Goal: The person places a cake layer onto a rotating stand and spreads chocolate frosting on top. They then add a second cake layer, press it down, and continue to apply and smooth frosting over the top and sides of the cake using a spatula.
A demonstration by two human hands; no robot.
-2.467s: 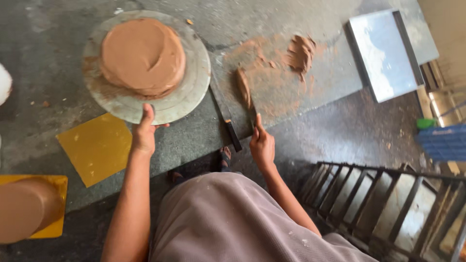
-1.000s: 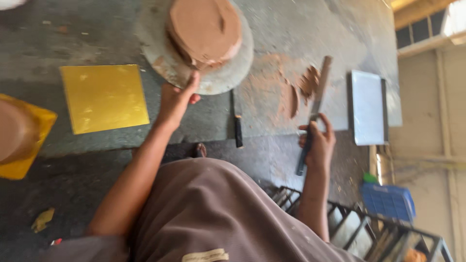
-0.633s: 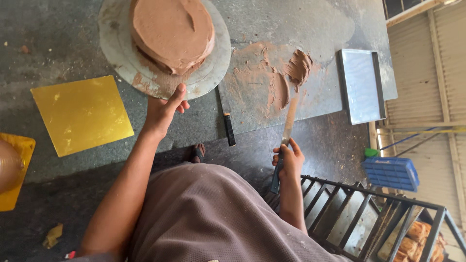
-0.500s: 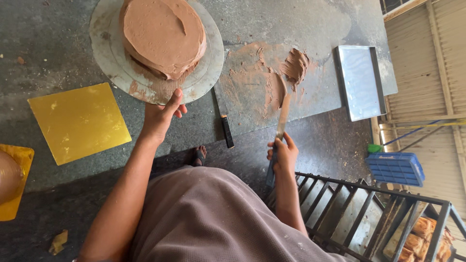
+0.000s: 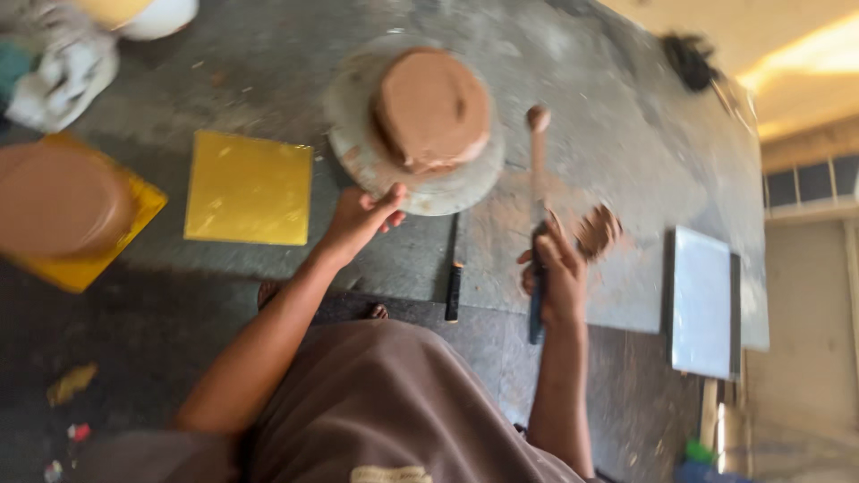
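Grey stone worktop (image 5: 268, 107) is seen from above, blurred. At the rim of the round turntable (image 5: 358, 89), the left hand (image 5: 362, 215) is pressed with fingers curled. On it, just beyond that hand, sits the brown frosted cake (image 5: 431, 109). A long spatula (image 5: 537, 179) is gripped by the closed right hand (image 5: 557, 277), its blade pointing away, just right of the cake.

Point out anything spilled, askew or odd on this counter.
Brown frosting is smeared straight onto the grey counter beside the right hand. The cake sits off-centre on its turntable, crowding the right rim.
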